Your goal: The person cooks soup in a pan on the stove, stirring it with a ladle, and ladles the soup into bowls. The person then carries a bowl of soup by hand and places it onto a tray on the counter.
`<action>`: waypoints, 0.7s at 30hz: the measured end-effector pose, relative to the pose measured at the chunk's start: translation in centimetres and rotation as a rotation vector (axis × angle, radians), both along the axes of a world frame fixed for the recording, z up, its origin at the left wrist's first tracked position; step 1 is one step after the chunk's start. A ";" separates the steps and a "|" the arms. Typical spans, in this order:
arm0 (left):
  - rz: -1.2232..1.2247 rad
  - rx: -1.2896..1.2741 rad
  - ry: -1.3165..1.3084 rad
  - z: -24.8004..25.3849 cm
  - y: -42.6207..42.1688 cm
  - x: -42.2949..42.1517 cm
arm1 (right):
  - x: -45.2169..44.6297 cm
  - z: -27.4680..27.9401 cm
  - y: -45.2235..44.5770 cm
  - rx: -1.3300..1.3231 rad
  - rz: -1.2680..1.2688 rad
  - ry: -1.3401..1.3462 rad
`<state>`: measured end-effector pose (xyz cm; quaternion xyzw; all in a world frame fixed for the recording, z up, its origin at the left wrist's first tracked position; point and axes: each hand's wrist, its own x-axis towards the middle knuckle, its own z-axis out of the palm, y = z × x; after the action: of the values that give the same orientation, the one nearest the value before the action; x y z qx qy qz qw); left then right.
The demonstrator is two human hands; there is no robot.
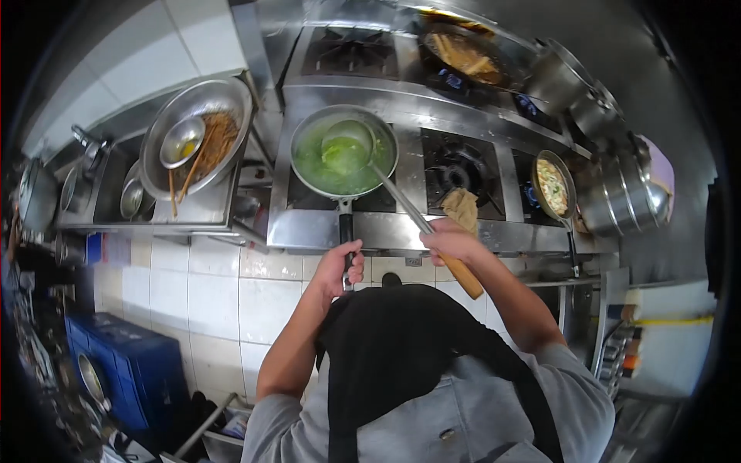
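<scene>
My left hand [339, 267] is wrapped round the black handle of a frying pan [345, 197] on the front left of the stove. Bright green liquid [320, 166] fills the pan, with some steam over it. In my right hand [451, 241] is a long-handled ladle [401, 199], gripped where its metal shaft meets the wooden end. The ladle's bowl rests in the pan and holds green contents. A tan cloth [461, 207] lies by the burner just beyond my right hand.
A smaller pan of chopped food [549, 189] sits on the right burner. A dark pan with oil and long pieces [463, 60] is at the back. Steel pots [559, 75] stand at the right. A large bowl [158, 127] of brown food sits left. A blue crate [127, 370] stands on the floor.
</scene>
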<state>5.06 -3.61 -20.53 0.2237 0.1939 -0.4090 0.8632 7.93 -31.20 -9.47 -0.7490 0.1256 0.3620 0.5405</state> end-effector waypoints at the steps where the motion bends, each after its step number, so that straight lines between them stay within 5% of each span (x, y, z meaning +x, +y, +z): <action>1: 0.007 0.014 -0.007 0.0 0.1 0.0 | -0.3 0.8 0.3 0.001 0.018 0.010; 7: 0.041 0.001 -0.037 -0.4 0.3 -0.3 | -3.5 2.2 0.8 -0.237 0.085 -0.173; 9: 0.032 -0.016 -0.054 -0.2 0.3 0.0 | -4.5 1.0 0.4 -0.600 0.236 -0.614; 12: 0.010 -0.028 -0.051 -0.2 0.3 0.3 | -5.0 1.5 0.5 -0.622 0.152 -0.439; 21: 0.068 0.002 -0.028 -0.1 -0.1 0.0 | -3.3 -0.4 -2.0 -0.604 0.145 -0.548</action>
<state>5.07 -3.75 -20.62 0.2236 0.1894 -0.3762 0.8790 4.62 -33.24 -9.87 -0.9496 0.0247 0.1331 0.2829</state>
